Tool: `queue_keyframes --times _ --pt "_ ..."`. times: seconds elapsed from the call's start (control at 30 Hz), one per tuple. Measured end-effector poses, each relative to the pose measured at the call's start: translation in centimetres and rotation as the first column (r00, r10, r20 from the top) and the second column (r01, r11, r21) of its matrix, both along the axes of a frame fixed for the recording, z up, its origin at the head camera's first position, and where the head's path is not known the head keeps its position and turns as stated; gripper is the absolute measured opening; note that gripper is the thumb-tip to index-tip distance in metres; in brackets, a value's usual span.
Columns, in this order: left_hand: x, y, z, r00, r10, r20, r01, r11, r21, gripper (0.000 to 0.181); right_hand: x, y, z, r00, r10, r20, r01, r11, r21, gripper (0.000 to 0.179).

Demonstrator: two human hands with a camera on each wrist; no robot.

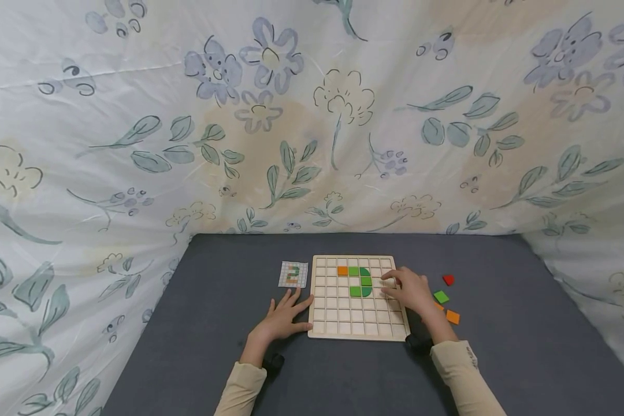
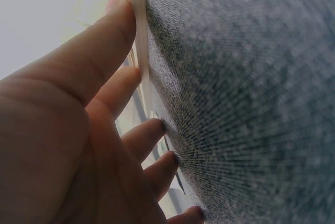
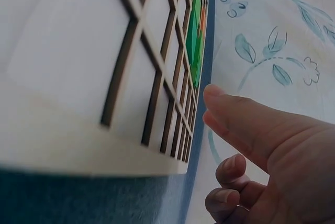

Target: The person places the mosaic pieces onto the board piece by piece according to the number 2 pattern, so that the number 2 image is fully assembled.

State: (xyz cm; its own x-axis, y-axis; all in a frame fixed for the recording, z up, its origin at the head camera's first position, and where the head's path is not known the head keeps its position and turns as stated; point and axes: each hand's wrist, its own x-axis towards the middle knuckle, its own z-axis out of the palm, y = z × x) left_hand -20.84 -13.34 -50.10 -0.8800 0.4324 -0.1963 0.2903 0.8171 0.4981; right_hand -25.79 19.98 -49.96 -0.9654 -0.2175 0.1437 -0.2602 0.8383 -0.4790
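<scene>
A wooden grid board [image 1: 338,330] lies on the dark table. Set in its cells are an orange square [image 1: 342,271], several green squares [image 1: 366,281] and two dark green rounded pieces [image 1: 364,271]. My left hand [image 1: 282,319] is spread flat, thumb and a finger touching the board's left edge, as the left wrist view [image 2: 137,35] shows for that board edge. Over the board's right columns is my right hand [image 1: 412,290], thumb and index finger apart, no piece visible between them. In the right wrist view, the right hand's [image 3: 282,156] other fingers are loosely bent.
A small pattern card [image 1: 293,274] lies left of the board, near the left fingertips. Right of the right hand are a red piece [image 1: 449,279], a loose green square [image 1: 441,297] and orange pieces [image 1: 452,316], one partly hidden. Floral cloth [image 1: 301,127] hangs behind the table.
</scene>
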Motion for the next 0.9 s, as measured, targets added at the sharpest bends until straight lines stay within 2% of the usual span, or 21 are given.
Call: queue_keyframes --times 0.2,0.57,0.9 --pt "0.0 0.0 0.0 1.0 0.0 0.0 0.0 1.0 -0.001 0.068 -0.2 1.1 -0.3 1.0 -0.02 -0.014 0.02 1.0 0.012 0.03" --pt "0.1 0.1 0.1 1.0 0.007 0.014 -0.007 1.0 0.004 0.068 -0.1 3.4 0.2 0.997 -0.077 -0.02 0.077 0.997 0.022 0.034" --pt "0.1 0.1 0.2 1.0 0.006 0.004 -0.006 1.0 0.007 0.068 0.2 5.2 0.4 0.992 -0.129 0.013 0.129 0.992 0.005 0.038"
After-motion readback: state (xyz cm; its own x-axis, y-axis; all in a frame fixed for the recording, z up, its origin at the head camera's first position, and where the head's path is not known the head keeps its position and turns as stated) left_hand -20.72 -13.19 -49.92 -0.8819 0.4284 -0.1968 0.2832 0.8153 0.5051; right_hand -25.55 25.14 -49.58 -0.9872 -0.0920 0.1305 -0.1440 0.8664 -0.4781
